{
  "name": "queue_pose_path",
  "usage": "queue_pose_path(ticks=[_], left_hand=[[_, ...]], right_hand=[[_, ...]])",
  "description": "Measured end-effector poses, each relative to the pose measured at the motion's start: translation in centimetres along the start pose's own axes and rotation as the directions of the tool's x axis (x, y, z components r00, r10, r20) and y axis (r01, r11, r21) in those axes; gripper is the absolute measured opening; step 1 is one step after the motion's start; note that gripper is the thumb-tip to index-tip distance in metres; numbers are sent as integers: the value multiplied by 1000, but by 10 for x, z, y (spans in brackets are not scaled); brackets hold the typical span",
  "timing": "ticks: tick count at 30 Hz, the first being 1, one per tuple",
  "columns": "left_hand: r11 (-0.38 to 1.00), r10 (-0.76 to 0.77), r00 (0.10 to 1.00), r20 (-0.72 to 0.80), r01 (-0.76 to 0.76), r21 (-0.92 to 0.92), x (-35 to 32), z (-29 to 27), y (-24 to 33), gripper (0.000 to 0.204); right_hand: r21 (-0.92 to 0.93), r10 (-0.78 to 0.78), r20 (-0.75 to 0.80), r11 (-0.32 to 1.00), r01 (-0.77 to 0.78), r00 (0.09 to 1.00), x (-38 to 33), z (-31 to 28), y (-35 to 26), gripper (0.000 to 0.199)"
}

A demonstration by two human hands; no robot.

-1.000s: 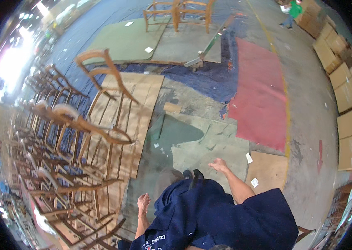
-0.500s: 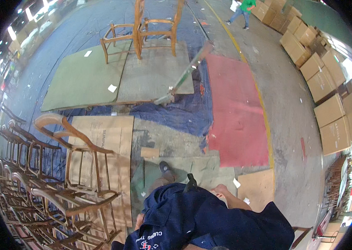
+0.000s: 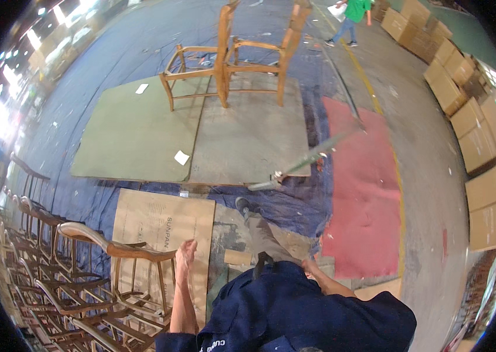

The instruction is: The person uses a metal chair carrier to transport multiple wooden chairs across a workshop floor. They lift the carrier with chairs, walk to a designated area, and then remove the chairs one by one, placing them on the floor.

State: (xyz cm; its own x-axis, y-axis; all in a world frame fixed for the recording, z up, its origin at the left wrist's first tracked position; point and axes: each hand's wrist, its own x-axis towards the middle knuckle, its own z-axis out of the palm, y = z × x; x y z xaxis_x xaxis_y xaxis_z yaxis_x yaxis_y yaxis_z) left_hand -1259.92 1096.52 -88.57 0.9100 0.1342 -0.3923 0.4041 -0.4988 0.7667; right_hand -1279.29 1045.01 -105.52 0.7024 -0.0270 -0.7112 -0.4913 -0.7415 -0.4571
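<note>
My left hand (image 3: pixel 185 256) is raised beside the end of the top rail of a brown wooden chair (image 3: pixel 142 253). Its fingers look loosely bent and I see nothing in them; whether it touches the rail I cannot tell. Close to my dark blue shirt (image 3: pixel 312 317), my right hand (image 3: pixel 309 268) is bent in at the waist. Its fingers look curled, and something whitish shows at it, largely hidden by the cloth. One foot in a dark shoe (image 3: pixel 249 205) is stretched forward.
Wooden chair frames (image 3: pixel 54 276) crowd the left side. Ahead, two chairs (image 3: pixel 224 70) stand on green and grey panels (image 3: pixel 136 135). A long jointed bar (image 3: pixel 318 151) reaches across near a red mat (image 3: pixel 365 193). Cardboard boxes (image 3: pixel 485 205) line the right; a person in green (image 3: pixel 353 12) walks far off.
My left hand has come up and forward from beside my shirt. My foot has stepped forward. The view has shifted, so the far chairs, panels and bar appear lower and further right.
</note>
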Motion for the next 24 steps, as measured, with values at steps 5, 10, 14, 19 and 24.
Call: queue_pose_path(ticks=[5,10,14,19,24], left_hand=[[950,-193,976,-99,211,230,16,13,-78,47],[709,-109,975,192,-59,703,-37,15,-138,18],[598,-782,622,-27,738,-313,-67,20,-85,29],[257,-941,335,-43,626,-736,-72,48,18,46],[246,-939,344,6,684,-687,-101,120,36,44]], right_hand=[[197,251,170,939,-282,953,156,-108,-126,22],[226,-50,-78,972,67,996,339,-293,-357,46],[521,-187,-386,763,381,903,450,-496,-570,77],[335,-328,-722,605,722,610,529,-728,-771,50],[572,-388,-619,372,731,683,585,-823,-854,50]])
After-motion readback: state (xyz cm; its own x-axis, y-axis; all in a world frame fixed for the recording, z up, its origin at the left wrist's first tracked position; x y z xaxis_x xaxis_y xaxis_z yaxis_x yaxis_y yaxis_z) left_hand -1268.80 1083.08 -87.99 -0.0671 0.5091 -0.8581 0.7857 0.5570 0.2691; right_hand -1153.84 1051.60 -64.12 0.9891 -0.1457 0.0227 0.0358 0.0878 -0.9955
